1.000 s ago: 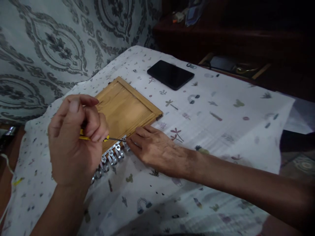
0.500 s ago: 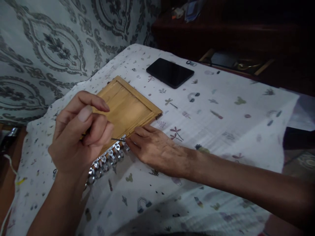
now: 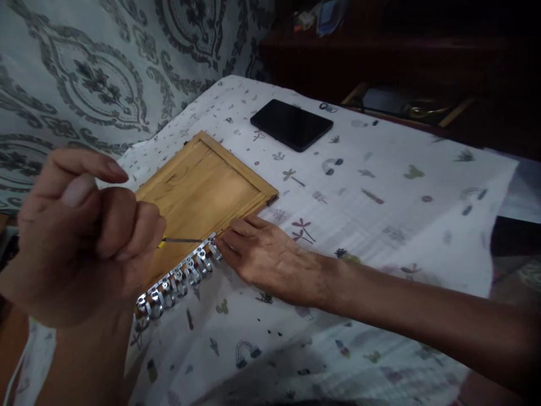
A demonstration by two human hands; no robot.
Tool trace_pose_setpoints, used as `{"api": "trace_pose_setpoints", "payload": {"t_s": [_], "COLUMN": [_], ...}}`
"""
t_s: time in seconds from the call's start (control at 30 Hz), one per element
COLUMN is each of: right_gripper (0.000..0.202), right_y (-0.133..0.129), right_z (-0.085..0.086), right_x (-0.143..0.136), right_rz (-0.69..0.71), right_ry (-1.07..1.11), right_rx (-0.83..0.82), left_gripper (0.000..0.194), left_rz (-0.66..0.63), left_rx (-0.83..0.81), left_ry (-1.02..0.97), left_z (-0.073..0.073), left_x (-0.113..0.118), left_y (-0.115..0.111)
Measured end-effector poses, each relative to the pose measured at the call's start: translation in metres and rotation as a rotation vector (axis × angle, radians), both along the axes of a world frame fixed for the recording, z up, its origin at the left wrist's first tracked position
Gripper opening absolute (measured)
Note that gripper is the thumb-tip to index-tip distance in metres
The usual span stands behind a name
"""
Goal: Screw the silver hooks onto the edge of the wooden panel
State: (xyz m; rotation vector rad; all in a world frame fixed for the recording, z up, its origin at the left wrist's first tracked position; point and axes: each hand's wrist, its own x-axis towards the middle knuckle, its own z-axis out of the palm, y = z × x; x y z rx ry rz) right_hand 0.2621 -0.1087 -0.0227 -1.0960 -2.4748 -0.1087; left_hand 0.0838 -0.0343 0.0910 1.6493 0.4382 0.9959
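Across the printed cloth (image 3: 380,237) lies a wooden panel (image 3: 211,183), flat, perhaps so that its near edge can be reached. The left hand (image 3: 91,237) is curled into a fist, raised apart from the right hand (image 3: 270,256), which rests against one end of that edge as if steadying it; whether its fingertips pinch anything, I cannot tell. A phone (image 3: 292,125) lies well apart, seemingly out of the hands' way. A strip of metal rings (image 3: 178,275) runs along the near edge. The screwdriver (image 3: 181,241) sits in the left fist, its shaft aimed at the strip's end by the right hand
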Motion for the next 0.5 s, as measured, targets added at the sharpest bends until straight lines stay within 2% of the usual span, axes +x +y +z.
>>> {"api": "trace_pose_setpoints", "payload": {"t_s": [0.13,0.2,0.3,0.5], "right_gripper": [0.022,0.022,0.022,0.019], "right_y": [0.0,0.0,0.0,0.0], "right_z": [-0.001,-0.002,-0.003,-0.003], "right_x": [0.0,-0.001,-0.002,-0.002], "right_rz": [-0.001,-0.003,-0.012,-0.008], "right_ry": [0.005,0.009,0.019,-0.001], "right_rx": [0.001,0.014,0.035,0.007], "left_gripper": [0.036,0.043,0.042,0.032], "left_rz": [0.189,0.254,0.272,0.255], "left_rx": [-0.033,-0.043,-0.046,-0.047], "left_ry": [-0.04,-0.077,-0.092,-0.082], "left_z": [-0.003,-0.005,-0.008,-0.01], "left_x": [0.018,0.028,0.034,0.031], "left_y": [-0.012,-0.017,-0.018,-0.015]}}
